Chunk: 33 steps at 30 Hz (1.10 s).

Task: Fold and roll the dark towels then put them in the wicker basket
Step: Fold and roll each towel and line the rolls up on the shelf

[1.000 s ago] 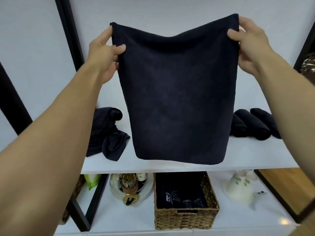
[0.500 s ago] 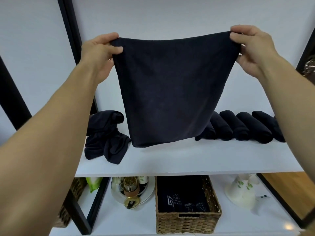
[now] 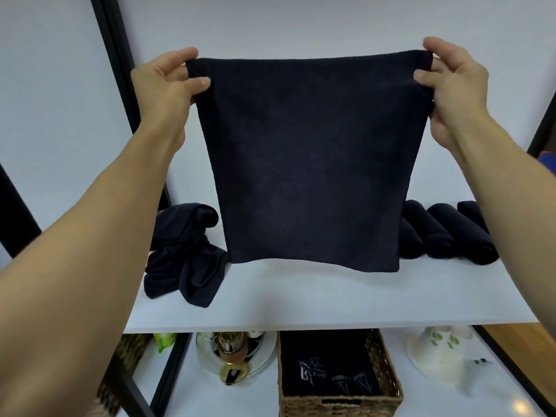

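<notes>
Thumb and fingers of the left grip (image 3: 168,85) pinch one top corner of a dark navy square cloth towel (image 3: 310,164); the right grip (image 3: 454,85) pinches the other. Hanging flat and taut between them, it hides part of the rolled dark towels (image 3: 439,233) on the white shelf (image 3: 301,302). Whether its lower edge touches the shelf is unclear. Below, the woven wicker basket (image 3: 388,368) is cut off at the frame's bottom.

Left hand (image 3: 164,84) and right hand (image 3: 454,85) raised, pinching.
</notes>
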Tool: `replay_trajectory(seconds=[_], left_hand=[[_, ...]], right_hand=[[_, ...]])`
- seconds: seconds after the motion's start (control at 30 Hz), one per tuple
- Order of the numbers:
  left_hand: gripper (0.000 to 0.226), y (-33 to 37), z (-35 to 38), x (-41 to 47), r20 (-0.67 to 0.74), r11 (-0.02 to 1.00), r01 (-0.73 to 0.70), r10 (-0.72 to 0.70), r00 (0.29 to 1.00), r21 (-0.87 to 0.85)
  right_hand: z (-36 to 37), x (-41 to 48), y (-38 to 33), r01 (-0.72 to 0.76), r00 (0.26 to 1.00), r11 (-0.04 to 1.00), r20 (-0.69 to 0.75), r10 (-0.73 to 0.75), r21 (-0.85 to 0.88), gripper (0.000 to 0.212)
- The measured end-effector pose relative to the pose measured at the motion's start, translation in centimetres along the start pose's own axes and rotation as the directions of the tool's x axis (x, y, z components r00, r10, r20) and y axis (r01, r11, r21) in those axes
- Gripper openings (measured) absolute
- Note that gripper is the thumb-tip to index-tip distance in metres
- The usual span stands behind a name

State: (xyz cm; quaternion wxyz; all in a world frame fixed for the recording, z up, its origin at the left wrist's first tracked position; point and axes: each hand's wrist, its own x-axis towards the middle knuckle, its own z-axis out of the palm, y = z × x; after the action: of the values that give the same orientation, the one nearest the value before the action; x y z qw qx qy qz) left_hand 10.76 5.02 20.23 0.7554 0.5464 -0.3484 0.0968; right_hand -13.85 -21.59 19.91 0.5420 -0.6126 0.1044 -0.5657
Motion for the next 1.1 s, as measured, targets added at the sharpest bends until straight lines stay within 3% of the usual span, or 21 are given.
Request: replay_trajectory(seconds=[0.2,0.33,0.47,0.6,0.7,0.83,1.0,1.1], left_hand=[[0.03,-1.9,0.4,0.9,-0.001,0.943,-0.096,0.102,0.995,0.32],[0.018,-3.7,0.8,2.1,0.004,0.865,-0.125,0.141,0.99,0.485],[0.013,-5.4,1.8,4.2,-0.029,0.839,-0.063,0.094,0.995,0.541],[0.012,-6.6,2.7,6.8,-0.111,0.855,0.037,0.024,0.993,0.517],[0.015,-6.5,2.8,7.2,-0.14,0.933,0.089,-0.042,0.989,0.347],[0.012,-5.1,1.2,4.9,0.012,0.99,0.136,-0.137,0.991,0.035],[0.009,-3.1,-2.5,-1.2,0.186,0.972,0.233,-0.225,0.956,-0.023],[0.012,-3.1,-4.7,-6.3,0.232,0.946,0.322,-0.319,0.919,0.026]], right_hand=[[-0.7,1.5,1.9,-0.018,1.0,0.998,-0.02,0.017,-0.053,0.033],[-1.0,3.0,3.7,0.02,1.0,0.967,-0.011,-0.024,-0.253,0.019],[-0.2,5.4,5.7,0.068,0.998,0.875,0.018,-0.068,-0.479,0.014],[1.0,8.1,7.2,0.086,0.996,0.826,0.024,-0.088,-0.558,0.013],[1.5,9.0,7.3,0.093,0.995,0.833,0.019,-0.099,-0.545,0.009],[0.7,6.4,6.1,0.026,0.999,0.963,0.039,-0.016,-0.267,0.006],[-2.5,-0.7,4.9,-0.121,0.985,0.988,0.113,0.132,-0.096,0.008],[-5.1,-6.1,5.8,-0.259,0.931,0.955,0.227,0.287,-0.143,0.015]])
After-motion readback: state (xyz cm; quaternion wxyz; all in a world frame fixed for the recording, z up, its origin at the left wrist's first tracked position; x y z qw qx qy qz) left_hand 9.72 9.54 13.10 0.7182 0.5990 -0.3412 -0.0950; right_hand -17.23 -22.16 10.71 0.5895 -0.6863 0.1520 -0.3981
